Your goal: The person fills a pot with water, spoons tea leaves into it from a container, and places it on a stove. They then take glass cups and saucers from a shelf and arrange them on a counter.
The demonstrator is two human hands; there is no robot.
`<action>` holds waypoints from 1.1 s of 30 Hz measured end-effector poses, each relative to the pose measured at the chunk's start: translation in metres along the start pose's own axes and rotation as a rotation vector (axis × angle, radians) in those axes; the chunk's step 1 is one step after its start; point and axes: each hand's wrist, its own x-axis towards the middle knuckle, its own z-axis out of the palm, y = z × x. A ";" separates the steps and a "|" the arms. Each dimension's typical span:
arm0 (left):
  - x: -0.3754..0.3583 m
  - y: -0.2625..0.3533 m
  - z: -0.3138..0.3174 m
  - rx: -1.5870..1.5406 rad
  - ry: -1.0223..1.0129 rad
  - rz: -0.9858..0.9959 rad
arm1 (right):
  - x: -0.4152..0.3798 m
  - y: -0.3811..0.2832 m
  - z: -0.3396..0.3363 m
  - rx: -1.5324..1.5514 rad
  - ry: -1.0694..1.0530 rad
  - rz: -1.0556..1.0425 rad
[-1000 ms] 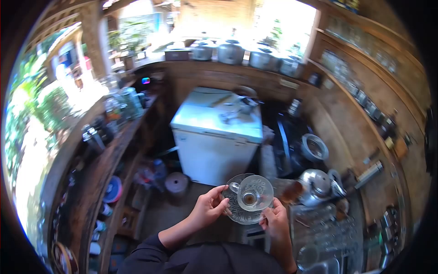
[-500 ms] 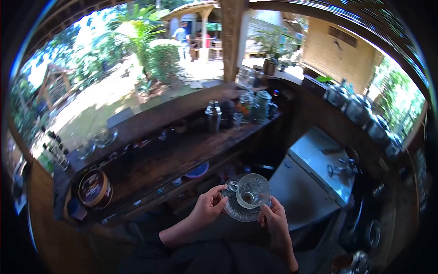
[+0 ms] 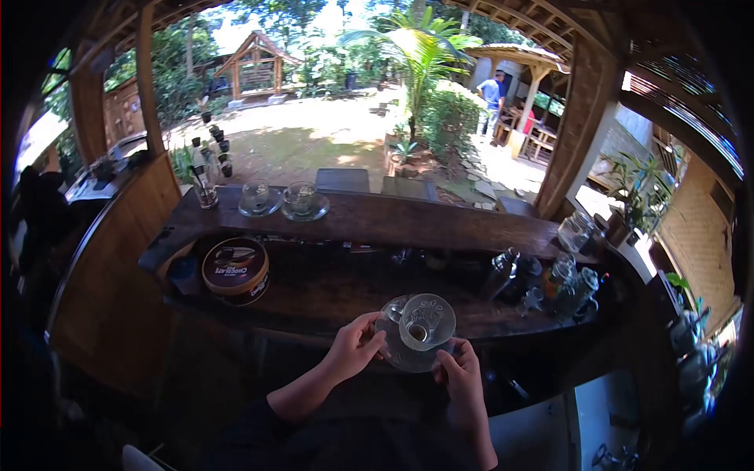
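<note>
A clear glass saucer (image 3: 404, 359) is held level in front of my body, with a clear glass cup (image 3: 434, 312) standing on it. My left hand (image 3: 353, 345) pinches the saucer's left edge between thumb and fingers. On the opposite side, my right hand (image 3: 462, 373) grips the right edge, thumb on top. A little dark matter shows at the bottom of the cup. Beyond the hands runs a dark wooden counter (image 3: 463, 224) with a lower shelf along its near side.
Two more glass cups (image 3: 305, 202) on saucers stand on the counter's left part. Below them sits a round chocolate tub (image 3: 236, 271). A metal shaker (image 3: 503, 271) and glass jars (image 3: 577, 286) are at the right. A person (image 3: 491, 94) stands outside, far off.
My view has swung left, from the white appliance toward the counter and garden. Both hands still hold the saucer with the cup, now in front of the counter.
</note>
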 end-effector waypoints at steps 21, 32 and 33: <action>0.156 -0.036 -0.137 -0.220 0.329 -0.241 | 0.270 0.031 0.088 0.011 -0.333 0.021; 0.233 -0.071 -0.203 -0.284 0.230 -0.186 | 0.357 0.031 0.137 -0.161 -0.221 0.044; 0.236 -0.074 -0.204 -0.287 0.226 -0.189 | 0.362 0.031 0.138 -0.163 -0.216 0.046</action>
